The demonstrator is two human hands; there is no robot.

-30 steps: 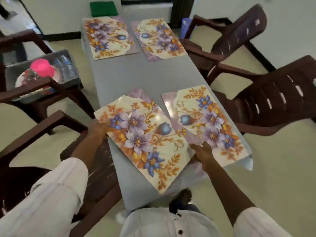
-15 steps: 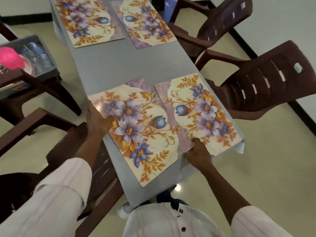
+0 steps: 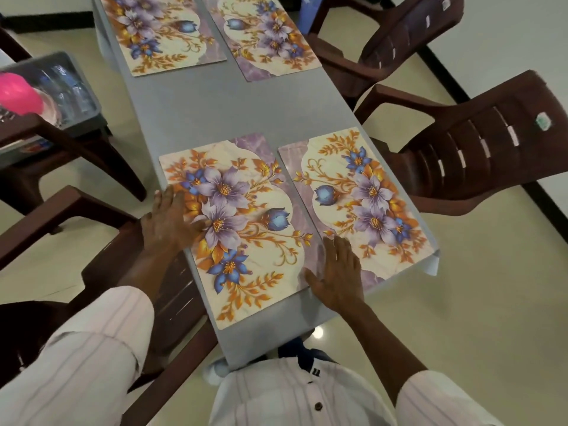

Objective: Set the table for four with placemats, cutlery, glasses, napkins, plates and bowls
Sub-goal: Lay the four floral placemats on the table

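Four flower mats lie on the long gray table (image 3: 215, 112), 2 near & 2 far.

L hand (image 3: 169, 219) is flat, fingers straight. It presses on the left edge of the near-left mat (image 3: 246, 229), right where that mat meets the table's left side. R hand (image 3: 338, 272) is flat too, fingers spread wide. It lies over the thin gap btw the near-left mat and the near-right mat (image 3: 362, 192), touching both. Neither hand holds anything.

The near-left mat's low corner sits close to the table's near end, w/ a small strip of gray left below it. The near-right mat runs all the way to the table's right edge, and a cloth corner (image 3: 431, 265) hangs down just past it. The 2 near mats lie side by side, almost touching.

A wide bare band of table lies btw the near pair and the far-left mat (image 3: 159, 35) & far-right mat (image 3: 267, 38). The far 2 are cut off at the top.

Brown chairs crowd the sides: one (image 3: 476, 149) by the right edge, one (image 3: 76, 210) tight by the left. A gray bin (image 3: 89, 96) w/ clear glasses & a pink thing (image 3: 18, 93) sits off to the left, apart from the table.
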